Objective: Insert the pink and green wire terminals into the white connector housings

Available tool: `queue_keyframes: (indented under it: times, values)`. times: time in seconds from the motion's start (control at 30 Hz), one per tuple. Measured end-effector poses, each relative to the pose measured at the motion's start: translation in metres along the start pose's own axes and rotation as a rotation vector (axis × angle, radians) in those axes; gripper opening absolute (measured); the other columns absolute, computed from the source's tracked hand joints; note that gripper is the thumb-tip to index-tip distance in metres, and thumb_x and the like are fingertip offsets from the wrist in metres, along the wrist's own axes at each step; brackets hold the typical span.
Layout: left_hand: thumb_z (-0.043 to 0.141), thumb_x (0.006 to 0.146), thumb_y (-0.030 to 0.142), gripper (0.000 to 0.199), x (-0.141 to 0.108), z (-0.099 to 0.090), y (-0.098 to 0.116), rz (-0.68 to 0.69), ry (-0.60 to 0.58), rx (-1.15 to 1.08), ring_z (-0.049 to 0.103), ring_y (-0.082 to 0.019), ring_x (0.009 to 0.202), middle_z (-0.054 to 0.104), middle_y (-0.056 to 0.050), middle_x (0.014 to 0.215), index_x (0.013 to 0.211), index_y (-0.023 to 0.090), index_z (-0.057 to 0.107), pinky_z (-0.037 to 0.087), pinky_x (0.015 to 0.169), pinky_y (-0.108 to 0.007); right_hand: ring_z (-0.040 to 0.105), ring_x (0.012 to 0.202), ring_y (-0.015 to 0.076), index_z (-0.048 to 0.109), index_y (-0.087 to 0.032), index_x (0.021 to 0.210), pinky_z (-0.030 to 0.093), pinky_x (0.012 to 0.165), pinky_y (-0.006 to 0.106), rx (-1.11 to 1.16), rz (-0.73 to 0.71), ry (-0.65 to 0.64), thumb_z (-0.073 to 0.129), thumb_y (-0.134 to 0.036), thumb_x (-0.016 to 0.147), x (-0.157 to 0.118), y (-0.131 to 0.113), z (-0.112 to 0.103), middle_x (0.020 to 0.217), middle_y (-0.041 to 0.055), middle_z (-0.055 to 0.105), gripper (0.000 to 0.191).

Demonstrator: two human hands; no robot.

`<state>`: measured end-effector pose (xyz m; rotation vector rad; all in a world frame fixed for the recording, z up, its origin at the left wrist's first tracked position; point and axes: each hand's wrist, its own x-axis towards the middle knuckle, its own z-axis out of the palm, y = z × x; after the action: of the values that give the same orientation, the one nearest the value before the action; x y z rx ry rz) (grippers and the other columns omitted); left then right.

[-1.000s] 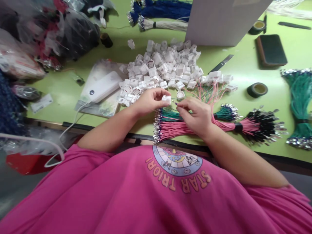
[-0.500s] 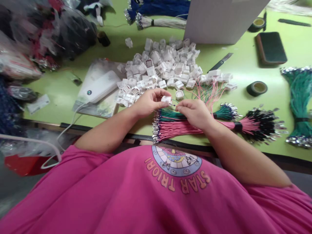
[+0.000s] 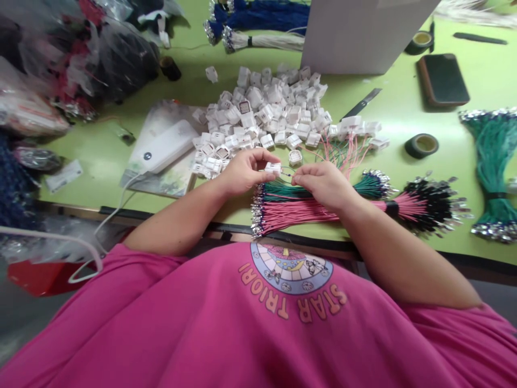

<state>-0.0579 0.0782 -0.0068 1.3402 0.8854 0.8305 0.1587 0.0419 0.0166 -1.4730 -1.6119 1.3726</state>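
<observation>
My left hand (image 3: 248, 171) pinches a white plastic connector housing (image 3: 273, 168) between thumb and fingers. Just to its right, my right hand (image 3: 319, 183) is closed on a thin wire (image 3: 287, 174) whose dark-collared end points at the housing. Whether the tip sits inside the housing I cannot tell. Below my hands lie a bundle of green wires (image 3: 283, 189) and a bundle of pink wires (image 3: 291, 212), both with metal terminals at their ends. A heap of white connector housings (image 3: 262, 110) spreads behind my hands. Housings with pink and green wires (image 3: 351, 126) lie right of it.
A white power bank (image 3: 169, 146) with a cable rests on a booklet (image 3: 173, 186) at left. To the right are a knife (image 3: 363, 102), a tape roll (image 3: 421, 145), a phone (image 3: 444, 80) and more green wires (image 3: 495, 167). A white box (image 3: 359, 37) stands behind.
Both hands keep their grips, with the wire end still close to the housing. The whole view has shifted slightly; little else differs.
</observation>
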Motion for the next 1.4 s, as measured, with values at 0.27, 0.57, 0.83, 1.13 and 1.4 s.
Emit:
queue_keyframes:
  times: [0.27, 0.57, 0.83, 1.13, 1.4]
  values:
    - [0.092, 0.061, 0.031, 0.041, 0.0, 0.0, -0.005, 0.087, -0.011, 0.094, 0.062, -0.013, 0.076, 0.067, -0.003, 0.083, 0.091, 0.013, 0.07, 0.05, 0.072, -0.029, 0.038, 0.057, 0.0101, 0.065, -0.016, 0.062, 0.031, 0.06, 0.03, 0.005, 0.002, -0.068, 0.06, -0.02, 0.075, 0.0, -0.003, 0.001, 0.056, -0.0032, 0.051, 0.014]
    - [0.085, 0.066, 0.032, 0.032, 0.0, 0.009, -0.014, 0.198, 0.005, 0.321, 0.061, -0.014, 0.076, 0.067, -0.005, 0.088, 0.089, 0.015, 0.072, 0.051, 0.071, -0.03, 0.04, 0.058, 0.0089, 0.06, -0.016, 0.059, 0.03, 0.06, 0.028, 0.057, -0.044, -0.076, 0.06, -0.025, 0.075, -0.001, -0.003, 0.011, 0.056, -0.0048, 0.047, 0.019]
    - [0.064, 0.091, 0.035, 0.038, -0.007, 0.022, -0.013, 0.279, -0.14, 0.87, 0.063, -0.026, 0.117, 0.066, -0.016, 0.127, 0.122, 0.013, 0.066, 0.05, 0.105, -0.045, 0.025, 0.042, 0.0052, 0.055, -0.02, 0.067, 0.015, 0.042, 0.022, 0.791, 0.046, 0.412, 0.06, -0.015, 0.074, 0.028, 0.014, -0.008, 0.046, -0.0099, 0.035, 0.01]
    - [0.05, 0.097, 0.028, 0.03, 0.004, 0.05, -0.02, 0.318, -0.181, 0.985, 0.06, -0.024, 0.09, 0.065, -0.011, 0.086, 0.092, 0.014, 0.077, 0.049, 0.089, -0.042, 0.029, 0.046, 0.0084, 0.042, -0.025, 0.07, 0.023, 0.047, 0.027, 0.664, 0.117, 0.623, 0.055, -0.023, 0.081, 0.047, 0.036, -0.05, 0.054, -0.0082, 0.033, 0.017]
    - [0.056, 0.091, 0.022, 0.02, 0.03, 0.074, -0.016, 0.291, -0.213, 0.97, 0.058, -0.023, 0.089, 0.063, -0.01, 0.086, 0.093, 0.013, 0.075, 0.046, 0.086, -0.038, 0.039, 0.049, 0.0046, 0.049, -0.026, 0.068, 0.031, 0.057, 0.031, 0.373, 0.171, 0.581, 0.047, -0.011, 0.087, 0.047, 0.032, -0.082, 0.053, -0.006, 0.041, 0.025]
